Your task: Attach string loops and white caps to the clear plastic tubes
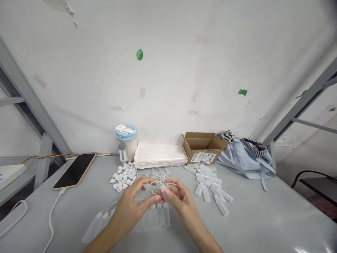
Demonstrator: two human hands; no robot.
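Note:
My right hand pinches a small translucent plastic tube with a whitish top, held tilted above the table. Close beside it, my left hand curves with thumb and index finger apart, their tips near the tube's top. A thin white cord passes by the left fingertips; whether they touch it I cannot tell. Behind the hands lies a tangle of white cord loops. Under and in front of them, several tubes with cords attached lie side by side, partly hidden. More corded tubes lie by my left forearm.
Small white caps are heaped at left, loose translucent tubes at right. Along the wall stand a blue-lidded cup, stacked white packets, an open cardboard box and a blue cloth bag. A phone charges at left.

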